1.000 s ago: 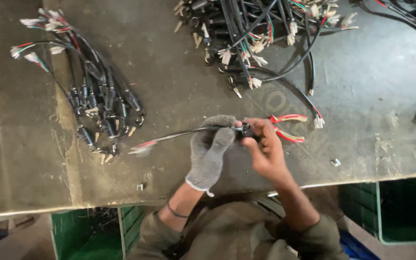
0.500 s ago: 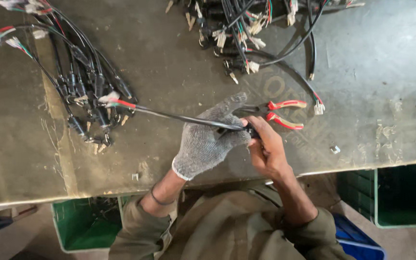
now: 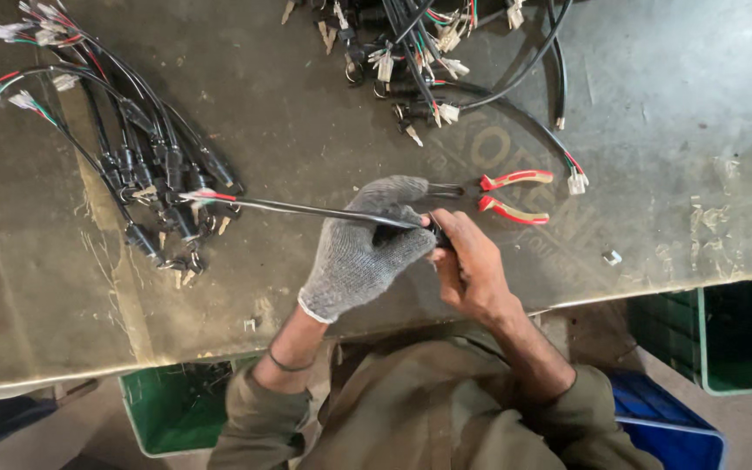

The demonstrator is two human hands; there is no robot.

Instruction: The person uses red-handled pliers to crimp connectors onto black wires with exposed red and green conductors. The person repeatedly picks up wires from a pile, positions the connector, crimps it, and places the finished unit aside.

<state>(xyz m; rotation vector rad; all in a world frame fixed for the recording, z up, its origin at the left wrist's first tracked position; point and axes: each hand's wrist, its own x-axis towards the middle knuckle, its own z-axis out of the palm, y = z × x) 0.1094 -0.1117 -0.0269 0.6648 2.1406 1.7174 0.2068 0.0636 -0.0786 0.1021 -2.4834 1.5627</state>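
Both my hands were busy at the front edge of the desk. My left hand, in a grey knit glove, was closed around a thin black cable. My bare right hand was pinched shut on the near end of that same cable, right next to the glove. The cable reached out to the left, and its far tip with red and white bits lay over a pile of black wires.

From the head view, I think I was working on the cable's end with my fingers, maybe fixing or checking a small part there. That part was hidden under my hands, so I could not tell. The next move would call for a steady grip and careful fingers on that small end.

Red-handled pliers lay just past my hands, close enough to grab. Another tangle of wires with white plugs sat at the top. Green bins stood below the desk. The pile on the left could catch the cable's tip.
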